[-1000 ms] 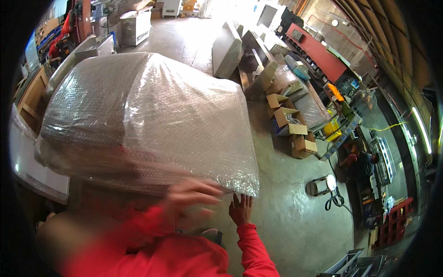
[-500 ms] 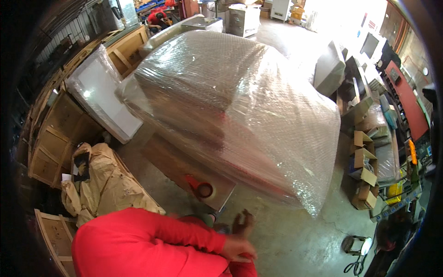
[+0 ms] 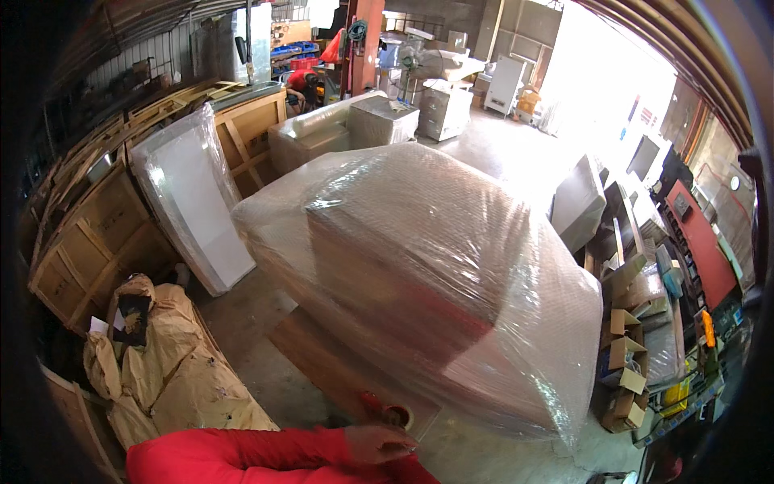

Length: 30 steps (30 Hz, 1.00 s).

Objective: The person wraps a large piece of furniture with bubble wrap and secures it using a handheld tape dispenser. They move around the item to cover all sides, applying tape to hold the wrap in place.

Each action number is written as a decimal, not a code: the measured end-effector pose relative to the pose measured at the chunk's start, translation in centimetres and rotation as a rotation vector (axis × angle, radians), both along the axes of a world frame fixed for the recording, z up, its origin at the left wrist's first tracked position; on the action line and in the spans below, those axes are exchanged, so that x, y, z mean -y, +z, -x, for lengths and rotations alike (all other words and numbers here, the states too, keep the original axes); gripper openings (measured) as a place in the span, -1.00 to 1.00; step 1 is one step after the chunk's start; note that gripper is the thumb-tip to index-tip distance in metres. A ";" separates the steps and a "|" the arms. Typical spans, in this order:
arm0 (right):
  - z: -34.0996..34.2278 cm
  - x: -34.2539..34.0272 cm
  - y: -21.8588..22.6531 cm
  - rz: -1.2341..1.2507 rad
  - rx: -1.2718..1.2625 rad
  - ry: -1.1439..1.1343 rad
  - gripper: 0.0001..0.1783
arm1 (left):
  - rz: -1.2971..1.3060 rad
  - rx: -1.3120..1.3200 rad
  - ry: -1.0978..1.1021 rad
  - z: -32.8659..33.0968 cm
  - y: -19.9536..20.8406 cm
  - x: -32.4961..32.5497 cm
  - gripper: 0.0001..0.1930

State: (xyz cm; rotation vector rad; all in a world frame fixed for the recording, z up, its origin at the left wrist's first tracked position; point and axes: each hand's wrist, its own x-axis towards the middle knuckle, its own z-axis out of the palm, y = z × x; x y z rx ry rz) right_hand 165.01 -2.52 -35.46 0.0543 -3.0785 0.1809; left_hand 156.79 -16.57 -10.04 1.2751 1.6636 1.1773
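Note:
My left arm, in a red sleeve, reaches across the bottom of the view. At its end my left hand (image 3: 377, 444) lies against my other red sleeve (image 3: 409, 470), its fingers closed on the cloth. My right hand is hidden behind the left one. Just beyond them a red tape dispenser with a roll of tape (image 3: 397, 416) rests on a brown flat board (image 3: 322, 355) on the floor. Ahead stands a large bulky object under bubble wrap (image 3: 419, 242), with brown and reddish surfaces showing through; neither hand touches it.
Left are a wrapped white panel (image 3: 197, 218), wooden crates (image 3: 105, 226) and crumpled brown paper (image 3: 177, 355). Open cardboard boxes (image 3: 625, 363) and leaning panels (image 3: 579, 202) line the right. Wrapped boxes (image 3: 383, 121) stand behind. A person in red (image 3: 302, 85) crouches far back.
My view has tilted up, so the wrapped object and the tape dispenser sit lower in the picture. My right hand, visible before beyond the left, is now hidden. My left hand stays at the sleeve.

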 end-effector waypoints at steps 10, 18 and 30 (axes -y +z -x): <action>-8.3 2.5 17.6 1.048 -0.248 -0.683 -0.05 | 0.102 0.357 0.367 8.7 -3.7 6.1 -0.61; -14.5 3.4 22.1 0.758 -0.560 -0.721 0.08 | 0.011 0.570 0.018 4.4 3.9 -4.6 -0.60; -26.6 -5.0 19.7 0.680 -0.835 -0.652 0.08 | 0.294 0.409 -0.236 -10.3 6.1 -16.3 -0.61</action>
